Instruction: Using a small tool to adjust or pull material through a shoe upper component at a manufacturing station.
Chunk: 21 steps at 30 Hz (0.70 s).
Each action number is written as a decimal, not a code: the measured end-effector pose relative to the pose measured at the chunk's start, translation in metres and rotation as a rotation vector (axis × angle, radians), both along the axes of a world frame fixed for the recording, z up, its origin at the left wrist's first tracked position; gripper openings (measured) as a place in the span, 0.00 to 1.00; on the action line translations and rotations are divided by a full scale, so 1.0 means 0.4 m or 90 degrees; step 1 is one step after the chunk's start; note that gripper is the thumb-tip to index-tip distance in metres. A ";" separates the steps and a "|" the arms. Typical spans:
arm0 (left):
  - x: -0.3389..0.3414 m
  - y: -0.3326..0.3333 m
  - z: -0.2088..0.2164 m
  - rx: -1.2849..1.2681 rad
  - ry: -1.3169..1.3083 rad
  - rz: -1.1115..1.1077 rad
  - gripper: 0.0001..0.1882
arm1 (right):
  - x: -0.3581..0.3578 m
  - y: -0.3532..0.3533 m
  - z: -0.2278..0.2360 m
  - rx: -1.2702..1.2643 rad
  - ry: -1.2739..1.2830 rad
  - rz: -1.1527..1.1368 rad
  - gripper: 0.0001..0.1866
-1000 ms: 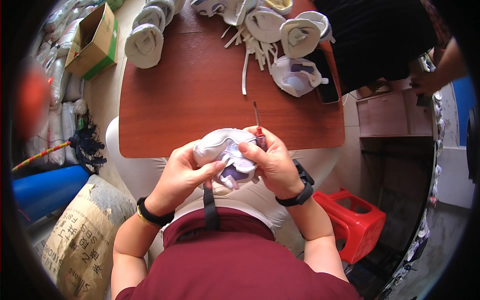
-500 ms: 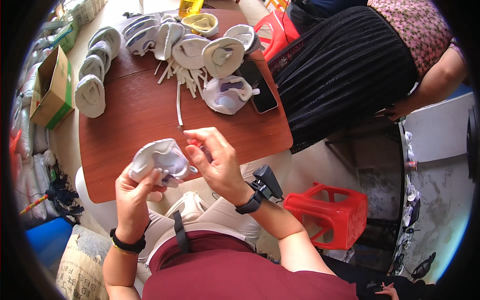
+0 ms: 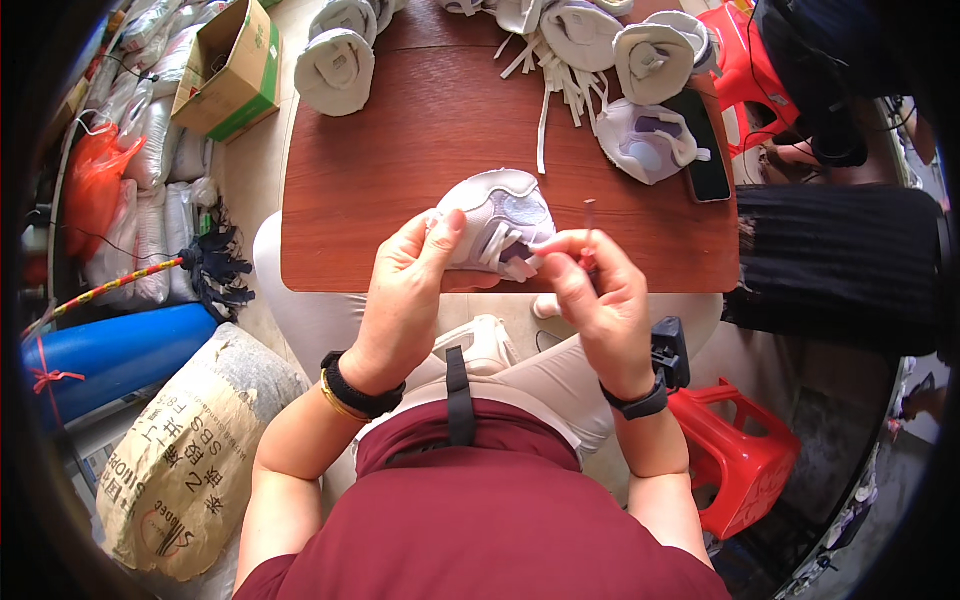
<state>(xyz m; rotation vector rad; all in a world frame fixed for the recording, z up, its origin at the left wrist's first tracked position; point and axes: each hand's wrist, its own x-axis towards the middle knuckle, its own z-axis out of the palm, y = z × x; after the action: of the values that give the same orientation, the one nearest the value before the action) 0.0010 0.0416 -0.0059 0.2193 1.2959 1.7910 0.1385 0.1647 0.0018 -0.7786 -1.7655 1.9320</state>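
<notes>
I sit before a reddish-brown wooden table, with rounded corners and a soft shine of light on its far part. The floor beside it is pale. To my left there are many filled whitish bags, and next to them a cardboard box with green band, its top open. Nearer to me — a dark mop head, a blue cylinder lying down, and a printed brown sack. One red plastic stool is close at my right; another red stool stands beyond the table.
</notes>
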 end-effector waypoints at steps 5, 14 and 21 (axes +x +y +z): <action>0.007 -0.014 -0.005 0.003 0.006 0.020 0.15 | -0.027 -0.017 -0.031 0.143 -0.037 0.021 0.07; 0.012 -0.024 0.018 -0.024 0.050 -0.029 0.15 | -0.025 0.006 -0.002 0.224 -0.082 0.025 0.10; -0.022 -0.034 0.031 -0.036 0.098 -0.078 0.14 | -0.023 0.048 -0.024 -0.111 0.000 0.069 0.07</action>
<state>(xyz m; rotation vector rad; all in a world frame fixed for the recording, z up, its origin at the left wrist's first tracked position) -0.0079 0.0281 0.0066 0.4024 1.4073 1.6589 0.1292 0.1839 -0.0078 -0.7539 -1.6869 2.1801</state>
